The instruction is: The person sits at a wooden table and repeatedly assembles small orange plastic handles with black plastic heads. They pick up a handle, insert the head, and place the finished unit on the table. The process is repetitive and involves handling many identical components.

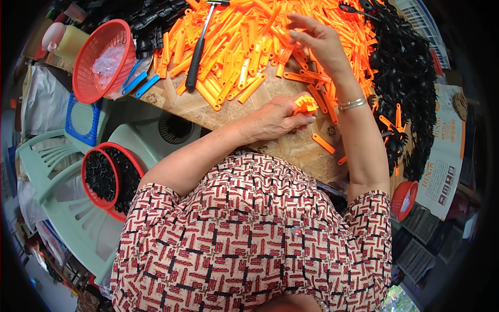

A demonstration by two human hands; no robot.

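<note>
Holding an orange plastic clump (305, 104) between thumb and curled fingers, the left hand (280, 117) is just above the near part of the patterned bench (218, 117); whether the clump is one part or several cannot be told; the right hand (323, 43) hangs above the right side of the heap of orange handles (234, 57), fingers loosely parted, with nothing seen in its grasp; a metal bracelet (353, 104) circles that wrist; a hammer (195, 61) with a black grip lies across the heap's left side, its head away from the person; black parts (403, 78) are piled along the right; a loose orange handle (323, 143) lies near the left hand; at the far left, a red basket (82, 78) holds a clear plastic bag (110, 63), beside blue handles (147, 86).
</note>
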